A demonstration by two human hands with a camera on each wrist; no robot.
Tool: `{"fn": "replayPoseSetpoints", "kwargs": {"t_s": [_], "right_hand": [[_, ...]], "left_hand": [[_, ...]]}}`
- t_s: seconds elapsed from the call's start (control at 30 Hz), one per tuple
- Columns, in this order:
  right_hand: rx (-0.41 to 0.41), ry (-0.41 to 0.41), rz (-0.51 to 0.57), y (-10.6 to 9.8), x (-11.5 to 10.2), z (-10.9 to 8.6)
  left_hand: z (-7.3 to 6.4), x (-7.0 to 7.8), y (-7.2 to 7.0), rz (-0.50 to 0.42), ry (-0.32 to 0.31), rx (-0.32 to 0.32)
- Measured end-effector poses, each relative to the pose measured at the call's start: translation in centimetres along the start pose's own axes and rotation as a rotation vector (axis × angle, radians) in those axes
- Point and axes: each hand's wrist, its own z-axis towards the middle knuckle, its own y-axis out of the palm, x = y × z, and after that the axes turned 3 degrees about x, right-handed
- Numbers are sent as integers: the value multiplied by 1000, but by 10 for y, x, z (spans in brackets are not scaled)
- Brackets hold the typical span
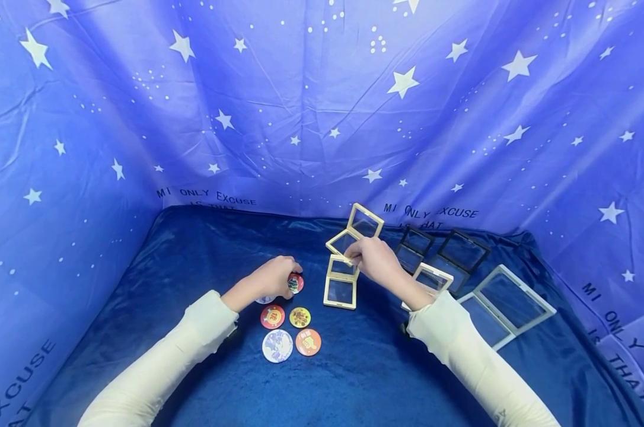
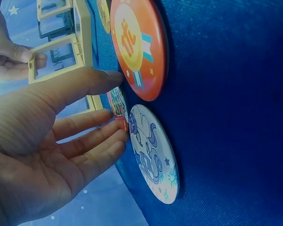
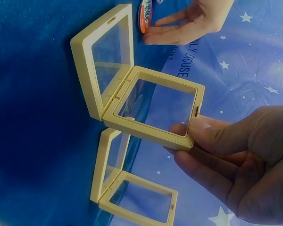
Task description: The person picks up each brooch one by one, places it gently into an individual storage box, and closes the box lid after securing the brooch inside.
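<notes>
In the head view my left hand [image 1: 274, 277] has thumb and fingers at the sides of a round red badge with a green picture [image 1: 296, 283], pinching its rim at the cloth. The left wrist view shows only part of that badge [image 2: 117, 101] between thumb and fingers. My right hand [image 3: 245, 155] pinches the edge of a cream hinged display frame [image 3: 153, 106] with clear film panels; its two halves stand unfolded at an angle. A second unfolded cream frame [image 1: 364, 221] stands behind it. Beside my left hand lies a white-and-purple badge [image 2: 153, 155], partly hidden in the head view.
Nearer me lie a red medal badge [image 1: 273, 316], a yellow badge [image 1: 300, 317], a white-purple badge [image 1: 277, 346] and an orange badge [image 1: 308, 342]. At right stand black frames [image 1: 461, 252], a small white frame [image 1: 434, 276] and a large white frame [image 1: 514, 296]. Starred curtains surround the blue cloth.
</notes>
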Motion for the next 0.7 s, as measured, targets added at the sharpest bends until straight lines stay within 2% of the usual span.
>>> {"fn": "replayPoseSetpoints", "kwargs": {"t_s": [0.5, 0.7], "right_hand": [[-2, 7, 23, 6, 2, -3], [-1, -5, 23, 5, 2, -3]], "left_hand": [[0, 3, 0, 23, -1, 4], [1, 3, 1, 5, -1, 13]]}}
